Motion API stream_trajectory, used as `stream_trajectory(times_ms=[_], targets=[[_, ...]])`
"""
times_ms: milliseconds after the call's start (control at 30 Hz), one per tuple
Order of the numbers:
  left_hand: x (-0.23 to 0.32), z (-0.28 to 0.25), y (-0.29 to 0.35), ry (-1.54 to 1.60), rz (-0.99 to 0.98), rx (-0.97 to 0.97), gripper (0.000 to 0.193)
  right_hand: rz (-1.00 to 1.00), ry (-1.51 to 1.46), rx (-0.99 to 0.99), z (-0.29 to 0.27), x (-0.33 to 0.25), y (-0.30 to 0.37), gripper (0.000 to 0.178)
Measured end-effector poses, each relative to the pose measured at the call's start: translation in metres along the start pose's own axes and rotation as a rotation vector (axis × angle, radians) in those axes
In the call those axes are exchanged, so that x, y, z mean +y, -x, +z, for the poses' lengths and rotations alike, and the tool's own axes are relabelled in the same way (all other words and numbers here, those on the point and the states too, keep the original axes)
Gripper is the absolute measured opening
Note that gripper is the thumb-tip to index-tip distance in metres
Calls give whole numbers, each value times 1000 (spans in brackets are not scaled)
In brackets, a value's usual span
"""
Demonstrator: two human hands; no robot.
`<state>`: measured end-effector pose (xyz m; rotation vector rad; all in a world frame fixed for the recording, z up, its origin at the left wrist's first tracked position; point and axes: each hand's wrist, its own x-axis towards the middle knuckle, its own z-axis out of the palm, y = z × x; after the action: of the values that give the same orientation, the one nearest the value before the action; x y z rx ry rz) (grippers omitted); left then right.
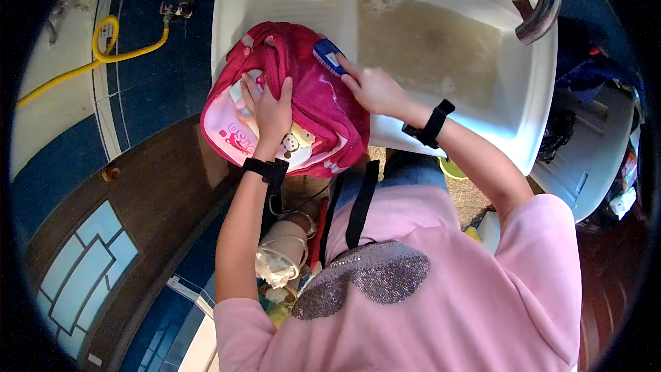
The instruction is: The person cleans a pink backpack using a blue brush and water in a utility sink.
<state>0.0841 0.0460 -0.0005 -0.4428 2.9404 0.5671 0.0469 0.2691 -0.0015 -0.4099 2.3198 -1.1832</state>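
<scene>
A wet pink backpack (337, 107) with a cartoon picture on its pale front panel lies on the ribbed left side of the white sink (289, 7). My left hand (270, 111) rests on the backpack with its fingers spread over the front panel and a dark pink fold. In my right hand (372, 86) is a blue scrubbing brush (328, 56), its bristles against the backpack's upper right side. Cloudy brownish water (427, 48) stands in the basin to the right of the backpack.
A metal faucet (540, 17) curves over the basin's far right corner. A yellow hose (131, 55) runs along the left wall. Below the sink on the left stands a white bucket (284, 244) with crumpled stuff in it. A grey plastic tub (585, 145) is at the right.
</scene>
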Motion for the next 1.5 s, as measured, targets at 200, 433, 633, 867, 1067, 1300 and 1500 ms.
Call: stream_trajectory(times_ms=[200,433,633,867,1067,1300,1500], targets=[[26,-21,23,172,-13,-56,53,124,-72,27,-28,51,13,50],[74,-15,64,443,-26,-220,59,454,-285,38,-49,118,30,51],[49,-14,46,547,-377,-301,31,435,-360,-10,-51,157,21,37],[19,-86,48,1142,-492,-265,35,537,-356,211,-61,186,27,43],[23,-123,42,1362,-452,-266,56,556,-80,313,-62,248,31,48],[14,-108,40,1365,-436,-292,58,424,188,392,-50,260,20,29],[37,-71,19,1468,-533,-201,35,281,-374,-38,-42,104,34,41]])
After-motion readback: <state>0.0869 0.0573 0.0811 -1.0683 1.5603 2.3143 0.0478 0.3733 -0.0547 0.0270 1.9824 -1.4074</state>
